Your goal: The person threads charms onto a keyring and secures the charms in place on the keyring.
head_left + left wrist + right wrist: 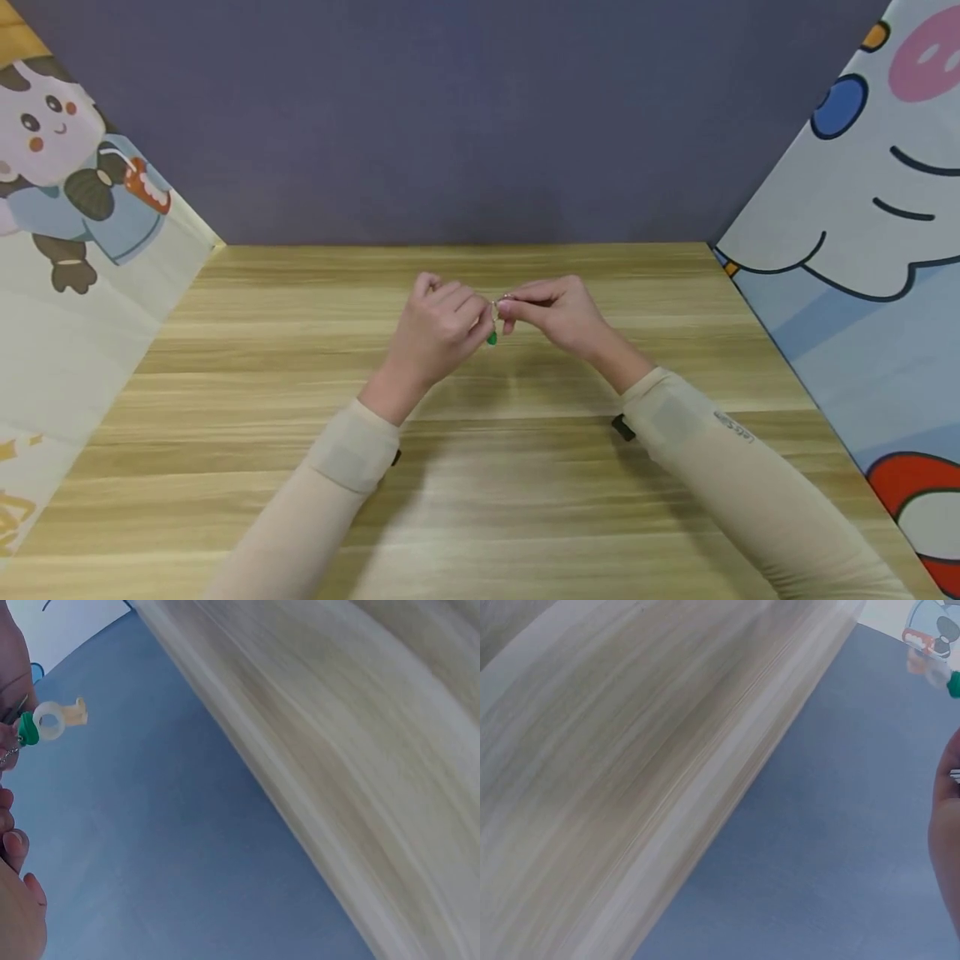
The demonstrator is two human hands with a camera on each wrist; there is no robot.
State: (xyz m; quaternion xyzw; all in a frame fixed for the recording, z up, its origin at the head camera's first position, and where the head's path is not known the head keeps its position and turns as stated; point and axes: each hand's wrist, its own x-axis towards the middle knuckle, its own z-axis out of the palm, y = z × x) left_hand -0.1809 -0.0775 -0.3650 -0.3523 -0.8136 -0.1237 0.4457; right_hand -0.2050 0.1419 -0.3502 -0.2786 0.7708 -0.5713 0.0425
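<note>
Metal links (494, 314) of a small keychain (28, 729) bridge the left hand (442, 323) and the right hand (561, 312), held close together above the bench (487, 517). Left hand: fingers curled, apparently round one end of the keychain (the part inside the fist is hidden). Right hand: thumb and fingertips pinch the metal on the other side. This opposed grip probably steadies the links while leaving the lower parts free to hang. Below the fingers hang a green piece (492, 338), a translucent ring (60, 726) and a pale charm (73, 712), in that order. Beige sleeves (352, 446) angle inward, presumably so that both hands meet centrally. Beyond the bench stands a purple-grey wall (480, 125), flanked by printed panels (840, 208), which likely screen the work area
</note>
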